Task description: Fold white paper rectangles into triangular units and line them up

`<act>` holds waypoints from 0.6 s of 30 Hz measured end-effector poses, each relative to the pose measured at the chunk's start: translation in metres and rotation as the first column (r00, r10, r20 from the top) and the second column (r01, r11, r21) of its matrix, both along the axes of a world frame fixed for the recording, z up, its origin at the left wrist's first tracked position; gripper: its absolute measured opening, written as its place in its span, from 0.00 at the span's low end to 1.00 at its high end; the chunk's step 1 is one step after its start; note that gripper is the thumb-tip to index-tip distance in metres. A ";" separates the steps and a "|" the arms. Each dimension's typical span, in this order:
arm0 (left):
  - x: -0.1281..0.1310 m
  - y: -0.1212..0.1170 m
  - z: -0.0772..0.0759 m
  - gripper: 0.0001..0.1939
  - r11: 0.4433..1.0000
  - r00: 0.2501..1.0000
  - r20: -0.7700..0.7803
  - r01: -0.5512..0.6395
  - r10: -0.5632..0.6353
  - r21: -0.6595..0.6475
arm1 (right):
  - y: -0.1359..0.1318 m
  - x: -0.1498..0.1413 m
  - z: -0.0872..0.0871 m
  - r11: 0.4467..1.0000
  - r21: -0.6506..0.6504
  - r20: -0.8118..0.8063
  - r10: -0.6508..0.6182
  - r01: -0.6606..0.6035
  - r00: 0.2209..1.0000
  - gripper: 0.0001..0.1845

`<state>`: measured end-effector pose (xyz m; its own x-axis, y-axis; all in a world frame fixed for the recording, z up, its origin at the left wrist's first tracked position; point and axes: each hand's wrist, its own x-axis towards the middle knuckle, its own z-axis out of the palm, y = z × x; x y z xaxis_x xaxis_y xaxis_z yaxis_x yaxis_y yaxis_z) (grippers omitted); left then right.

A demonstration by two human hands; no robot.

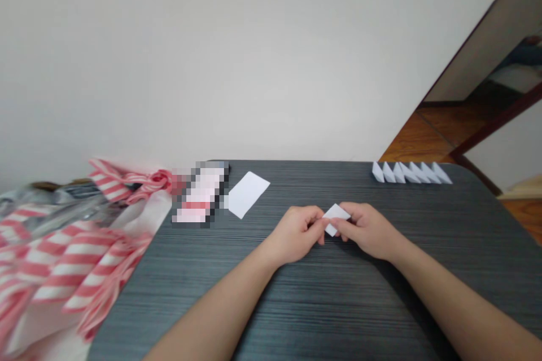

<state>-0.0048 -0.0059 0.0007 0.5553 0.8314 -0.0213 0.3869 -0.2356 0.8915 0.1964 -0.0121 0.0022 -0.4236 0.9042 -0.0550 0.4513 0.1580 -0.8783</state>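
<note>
A small folded piece of white paper (336,211) is held between my two hands, just above the dark table. My left hand (300,234) pinches its left corner between thumb and fingers. On the other side, my right hand (367,229) grips the paper with the thumb laid across its front and the fingers behind. White sheets of paper (249,194) lie flat to the left, beyond my left hand. Several folded white paper pieces (406,173) stand in a slanted row near the far right edge.
The dark wood-grain table (305,304) meets a white wall (271,56) at the back. A blurred-out phone-like object (201,194) lies at the far left. Red-and-white striped cloth (80,254) is heaped beside the table's left edge. A wooden floor (440,127) shows at right.
</note>
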 end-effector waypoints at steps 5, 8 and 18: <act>0.000 0.001 -0.001 0.18 1.000 1.000 -0.006 0.006 -0.006 -0.013 | 0.000 -0.001 0.003 1.000 -0.002 0.011 0.015 -0.015 1.000 0.12; -0.001 0.000 0.001 0.18 1.000 1.000 -0.004 -0.013 0.013 -0.003 | 0.000 0.000 0.000 1.000 -0.010 -0.007 -0.002 0.002 1.000 0.12; 0.000 0.000 0.005 0.19 0.996 0.996 0.010 -0.085 0.086 -0.016 | 0.002 0.004 -0.005 0.997 -0.071 -0.064 -0.047 0.042 0.997 0.13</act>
